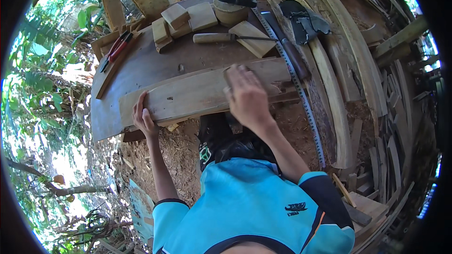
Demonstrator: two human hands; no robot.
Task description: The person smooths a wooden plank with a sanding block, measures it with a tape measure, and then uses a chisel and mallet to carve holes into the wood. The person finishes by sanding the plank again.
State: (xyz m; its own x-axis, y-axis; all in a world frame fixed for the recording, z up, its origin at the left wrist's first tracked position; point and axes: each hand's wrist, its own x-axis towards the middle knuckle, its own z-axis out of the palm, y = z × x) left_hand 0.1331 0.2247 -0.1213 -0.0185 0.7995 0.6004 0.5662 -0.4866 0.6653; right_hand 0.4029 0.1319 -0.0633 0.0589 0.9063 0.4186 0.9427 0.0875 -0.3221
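A long, flat wooden plank lies across the near side of the worktable. My left hand grips its near edge close to the left end, thumb and fingers around the edge. Toward the plank's right half, my right hand presses down with its fingers together and stretched forward. A thin brown edge shows beside these fingertips; the palm hides most of this piece, and its kind is unclear. Just right of the plank, a long metal ruler runs from the table toward me.
Small wood blocks, a wooden-handled tool and a round wooden piece sit beyond the plank. Red-handled pliers rest at the left. Long boards and a dark glove-like item lie at the right.
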